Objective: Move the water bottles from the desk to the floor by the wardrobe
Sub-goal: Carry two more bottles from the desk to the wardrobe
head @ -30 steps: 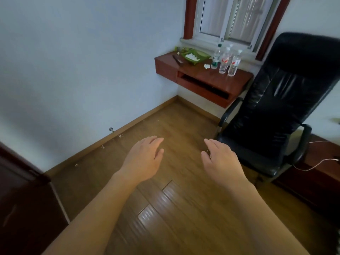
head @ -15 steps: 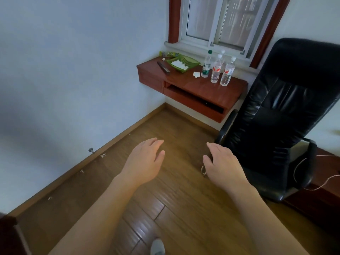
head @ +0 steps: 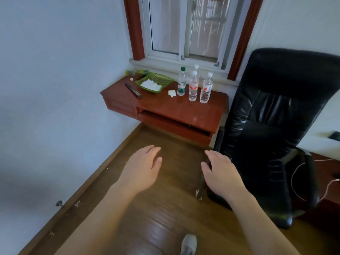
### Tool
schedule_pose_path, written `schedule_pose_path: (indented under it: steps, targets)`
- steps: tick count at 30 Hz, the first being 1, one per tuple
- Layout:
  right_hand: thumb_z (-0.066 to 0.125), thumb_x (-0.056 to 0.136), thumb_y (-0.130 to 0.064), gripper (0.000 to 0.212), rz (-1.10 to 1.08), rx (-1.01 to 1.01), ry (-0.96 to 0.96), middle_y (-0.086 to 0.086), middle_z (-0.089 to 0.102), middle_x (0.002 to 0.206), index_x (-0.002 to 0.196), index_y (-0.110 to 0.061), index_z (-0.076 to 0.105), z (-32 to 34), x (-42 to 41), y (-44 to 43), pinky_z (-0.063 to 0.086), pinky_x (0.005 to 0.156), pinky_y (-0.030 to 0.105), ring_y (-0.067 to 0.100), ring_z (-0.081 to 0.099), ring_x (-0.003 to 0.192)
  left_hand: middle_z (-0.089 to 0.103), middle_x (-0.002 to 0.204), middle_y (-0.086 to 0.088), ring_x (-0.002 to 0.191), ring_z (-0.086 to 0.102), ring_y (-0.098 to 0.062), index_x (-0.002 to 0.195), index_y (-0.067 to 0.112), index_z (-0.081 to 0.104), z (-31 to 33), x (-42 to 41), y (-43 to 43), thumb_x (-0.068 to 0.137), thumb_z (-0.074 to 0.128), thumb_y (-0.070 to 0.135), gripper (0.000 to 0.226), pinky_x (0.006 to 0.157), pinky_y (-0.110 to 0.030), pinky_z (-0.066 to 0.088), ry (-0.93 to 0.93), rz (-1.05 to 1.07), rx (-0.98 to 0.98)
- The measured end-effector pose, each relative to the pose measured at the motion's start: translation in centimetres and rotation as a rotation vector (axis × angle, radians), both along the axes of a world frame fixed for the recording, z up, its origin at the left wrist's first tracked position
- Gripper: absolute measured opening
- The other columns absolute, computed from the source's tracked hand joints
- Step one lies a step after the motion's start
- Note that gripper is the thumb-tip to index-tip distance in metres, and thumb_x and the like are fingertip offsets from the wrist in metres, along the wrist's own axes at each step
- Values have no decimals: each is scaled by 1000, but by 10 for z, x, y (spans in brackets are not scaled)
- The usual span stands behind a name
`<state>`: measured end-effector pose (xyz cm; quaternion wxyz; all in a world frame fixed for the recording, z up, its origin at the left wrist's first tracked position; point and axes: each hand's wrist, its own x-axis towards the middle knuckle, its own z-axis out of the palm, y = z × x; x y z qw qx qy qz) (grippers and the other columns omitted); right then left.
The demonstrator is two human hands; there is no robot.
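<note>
Four water bottles (head: 193, 89) stand upright on the desk (head: 174, 109), caps (head: 210, 74) up.

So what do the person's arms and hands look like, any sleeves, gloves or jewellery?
The left hand and right hand wear no gloves, and no ring, watch or wristband shows on the sides facing the camera. Behind them the arms are bare right to the frame's edge, with no sleeve in view.
</note>
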<state>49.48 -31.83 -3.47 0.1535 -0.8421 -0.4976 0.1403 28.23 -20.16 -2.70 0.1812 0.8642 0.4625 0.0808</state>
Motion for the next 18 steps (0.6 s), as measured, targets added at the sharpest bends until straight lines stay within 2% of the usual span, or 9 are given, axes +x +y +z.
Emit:
schedule_pose_path:
  steps: [4, 11, 18]
  targets:
    - [35, 102, -43, 56, 25, 8, 5, -3, 33, 157, 153, -21, 29, -6, 46, 59, 25, 119, 38, 18, 27, 145, 34, 160, 8, 147, 31, -13, 152, 31, 36, -2, 45, 61, 105, 38, 42, 48, 118, -34, 29, 7, -13, 30]
    - [34, 102, -43, 56, 31, 20, -27, -2, 37, 155, 153, -19, 30, 8, 125, 166, 31, 116, 42, 20, 33, 141, 33, 160, 6, 148, 29, -14, 154, 28, 33, 10, 124, 161, 105, 38, 39, 50, 121, -36, 27, -6, -36, 43]
    - [36, 101, -44, 58, -5, 2, -28, -1, 38, 154, 153, -19, 29, 10, 176, 257, 30, 117, 42, 20, 33, 141, 35, 159, 4, 146, 31, -15, 154, 25, 34, 8, 180, 258, 105, 40, 38, 51, 121, -35, 27, -32, -60, 38]
